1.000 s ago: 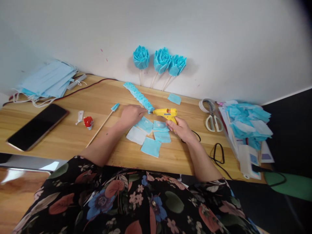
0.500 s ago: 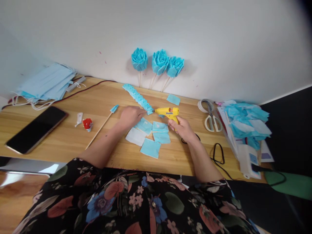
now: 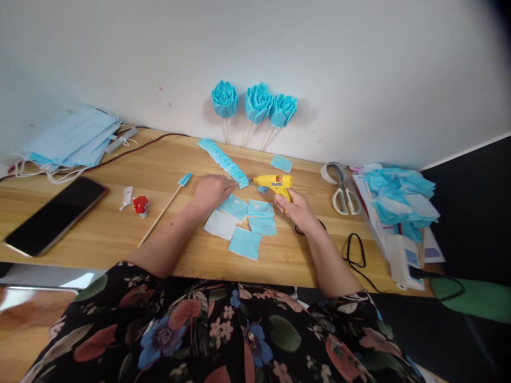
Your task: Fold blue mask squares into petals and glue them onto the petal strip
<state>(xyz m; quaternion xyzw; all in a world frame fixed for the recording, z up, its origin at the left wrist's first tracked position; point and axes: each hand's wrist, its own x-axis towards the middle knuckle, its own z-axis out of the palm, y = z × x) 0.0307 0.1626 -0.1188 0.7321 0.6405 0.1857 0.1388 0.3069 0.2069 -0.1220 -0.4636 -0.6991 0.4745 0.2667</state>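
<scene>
My right hand (image 3: 296,209) grips a yellow glue gun (image 3: 273,182) by its handle, with the nozzle pointing left at the near end of a pleated blue strip (image 3: 224,161). My left hand (image 3: 212,190) rests on the wooden table beside that same end, its fingertips touching or very near the strip. Whether it pinches the strip is too small to tell. Several blue and white fabric squares (image 3: 245,242) lie below and between the hands. To the left of my left hand is a wooden stick (image 3: 162,214) with a small blue tip.
Three blue fabric flowers (image 3: 224,99) on sticks lean against the wall. Blue masks (image 3: 69,139) and a phone (image 3: 56,215) lie left, near a red wrapped item (image 3: 141,205). Scissors (image 3: 345,200), a black cable (image 3: 355,250) and a blue fabric pile (image 3: 399,194) are at right.
The glue gun's nozzle is now slightly farther from the strip's end, with a small gap between them. The whole view has shifted a little. Both hands keep nearly the same pose.
</scene>
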